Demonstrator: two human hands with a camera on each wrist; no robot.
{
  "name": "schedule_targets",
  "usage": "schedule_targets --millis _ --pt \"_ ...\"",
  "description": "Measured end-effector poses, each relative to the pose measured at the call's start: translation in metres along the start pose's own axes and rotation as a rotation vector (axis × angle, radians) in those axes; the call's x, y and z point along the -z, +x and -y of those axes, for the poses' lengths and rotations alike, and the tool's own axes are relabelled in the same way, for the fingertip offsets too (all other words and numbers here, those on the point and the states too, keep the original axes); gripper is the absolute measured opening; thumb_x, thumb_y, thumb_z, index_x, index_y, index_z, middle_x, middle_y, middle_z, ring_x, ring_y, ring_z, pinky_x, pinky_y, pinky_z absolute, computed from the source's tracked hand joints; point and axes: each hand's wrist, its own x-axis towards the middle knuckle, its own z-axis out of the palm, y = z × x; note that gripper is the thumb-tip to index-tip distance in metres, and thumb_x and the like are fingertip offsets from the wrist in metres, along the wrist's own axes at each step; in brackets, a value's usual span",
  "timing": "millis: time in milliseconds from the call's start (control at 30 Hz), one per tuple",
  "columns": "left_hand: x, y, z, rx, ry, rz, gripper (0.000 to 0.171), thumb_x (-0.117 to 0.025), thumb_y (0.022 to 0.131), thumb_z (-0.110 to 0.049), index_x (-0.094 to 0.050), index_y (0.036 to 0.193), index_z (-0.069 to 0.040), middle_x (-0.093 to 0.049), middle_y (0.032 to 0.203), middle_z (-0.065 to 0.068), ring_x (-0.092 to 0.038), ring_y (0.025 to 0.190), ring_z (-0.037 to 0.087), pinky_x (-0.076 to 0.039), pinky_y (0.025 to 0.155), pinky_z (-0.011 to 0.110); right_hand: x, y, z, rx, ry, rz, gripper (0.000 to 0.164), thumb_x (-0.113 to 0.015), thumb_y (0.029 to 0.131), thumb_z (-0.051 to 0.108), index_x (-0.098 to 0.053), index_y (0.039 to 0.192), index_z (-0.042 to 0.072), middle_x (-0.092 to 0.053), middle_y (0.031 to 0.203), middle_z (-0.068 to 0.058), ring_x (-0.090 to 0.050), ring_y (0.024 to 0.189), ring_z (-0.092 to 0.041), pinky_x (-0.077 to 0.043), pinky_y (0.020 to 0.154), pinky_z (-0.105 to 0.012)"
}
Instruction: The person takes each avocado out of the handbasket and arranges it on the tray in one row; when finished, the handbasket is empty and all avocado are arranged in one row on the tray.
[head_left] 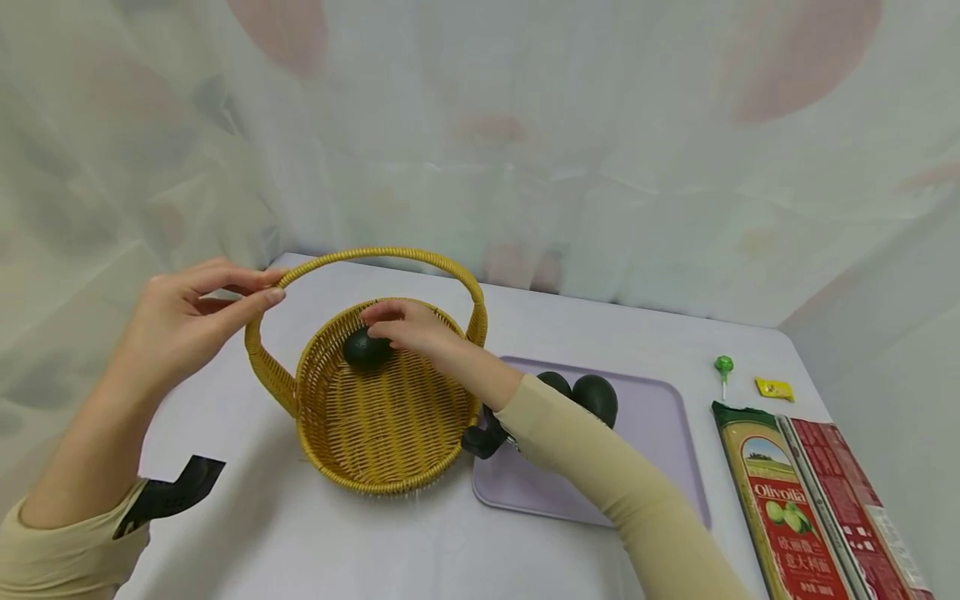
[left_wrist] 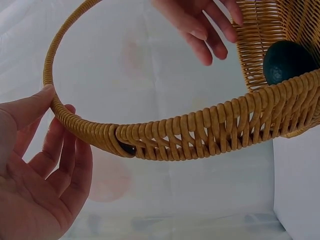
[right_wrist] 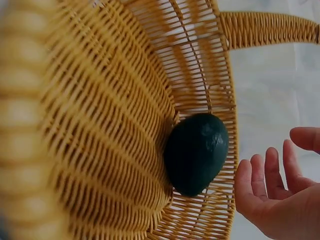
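Observation:
A yellow-brown wicker basket stands on the white table, its arched handle raised. My left hand pinches the left side of that handle between thumb and fingers, clearer in the left wrist view. Inside the basket, a dark green avocado rests against the far wall. My right hand is over the basket, close to the avocado. In the right wrist view its fingers are loosely bent and hold nothing, with a gap between them and the avocado.
To the basket's right lies a lavender tray with two dark avocados visible, partly behind my right forearm. Farther right are a green lollipop, a small yellow packet and red pasta packages. A patterned curtain hangs behind the table.

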Motion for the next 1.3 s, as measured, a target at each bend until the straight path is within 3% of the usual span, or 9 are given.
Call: schedule_targets --millis 100,300,467,600,800,1033,1167,1300 --pt "0.0 0.0 0.0 -0.005 0.0 -0.002 0.011 -0.074 0.086 -0.007 -0.074 0.096 -0.001 -0.072 0.1 -0.013 -0.062 0.091 0.007 -0.052 0.072 0.008 0.0 0.007 -0.001 0.036 -0.098 -0.008 0.031 -0.061 0.097 0.014 -0.063 0.128 0.009 -0.062 0.114 0.003 -0.057 0.104 -0.013 -0.05 0.093 -0.037" --pt "0.001 -0.001 -0.001 0.004 -0.007 -0.002 0.013 -0.075 0.086 -0.007 -0.074 0.097 -0.001 -0.072 0.1 -0.012 -0.063 0.09 0.007 -0.052 0.072 0.008 -0.001 0.021 -0.007 0.108 -0.411 0.013 0.032 -0.062 0.096 0.016 -0.062 0.128 0.012 -0.061 0.122 -0.001 -0.055 0.112 -0.015 -0.049 0.086 -0.027" --pt "0.0 -0.001 -0.001 0.009 -0.022 -0.003 0.013 -0.075 0.086 -0.006 -0.074 0.098 0.0 -0.072 0.1 -0.012 -0.062 0.09 0.007 -0.052 0.071 0.009 0.0 0.029 -0.011 0.149 -0.666 0.083 0.04 -0.063 0.096 0.016 -0.057 0.135 0.013 -0.056 0.135 -0.004 -0.052 0.124 -0.018 -0.046 0.095 -0.026" --pt "-0.001 0.0 0.0 0.01 -0.035 -0.013 0.012 -0.074 0.085 -0.002 -0.074 0.097 0.001 -0.072 0.099 -0.013 -0.063 0.089 0.006 -0.052 0.071 0.009 0.001 0.029 -0.011 0.133 -0.793 0.156 0.049 -0.062 0.097 0.018 -0.048 0.143 0.015 -0.047 0.146 -0.003 -0.045 0.132 -0.019 -0.043 0.102 -0.028" --pt "-0.001 0.0 0.001 0.007 -0.037 -0.014 0.013 -0.074 0.084 0.001 -0.074 0.097 0.001 -0.072 0.099 -0.014 -0.063 0.088 0.005 -0.052 0.07 0.008 0.002 0.029 -0.012 0.166 -0.909 0.214 0.054 -0.063 0.096 0.019 -0.045 0.146 0.014 -0.043 0.147 -0.007 -0.045 0.13 -0.02 -0.042 0.101 -0.026" --pt "0.0 -0.001 0.0 0.004 -0.038 -0.012 0.013 -0.074 0.084 0.001 -0.074 0.097 0.001 -0.072 0.099 -0.014 -0.063 0.088 0.005 -0.052 0.07 0.008 -0.002 0.027 -0.011 0.171 -1.009 0.244 0.045 -0.07 0.091 0.03 -0.058 0.132 0.014 -0.049 0.131 -0.006 -0.046 0.119 -0.019 -0.044 0.091 -0.026" --pt "0.0 -0.001 0.0 0.006 -0.036 -0.013 0.013 -0.074 0.084 0.0 -0.074 0.097 0.002 -0.072 0.099 -0.014 -0.063 0.088 0.005 -0.052 0.07 0.008 -0.003 0.025 -0.01 0.156 -0.985 0.273 0.047 -0.076 0.087 0.032 -0.057 0.125 0.012 -0.052 0.126 -0.004 -0.049 0.117 -0.017 -0.044 0.091 -0.023" --pt "0.0 -0.001 -0.001 -0.004 -0.03 -0.004 0.012 -0.074 0.085 -0.003 -0.074 0.097 0.001 -0.072 0.1 -0.012 -0.064 0.089 0.006 -0.053 0.07 0.009 -0.003 0.025 -0.011 0.149 -0.97 0.349 0.057 -0.078 0.085 0.031 -0.053 0.132 0.01 -0.054 0.131 -0.005 -0.051 0.12 -0.016 -0.045 0.093 -0.021"
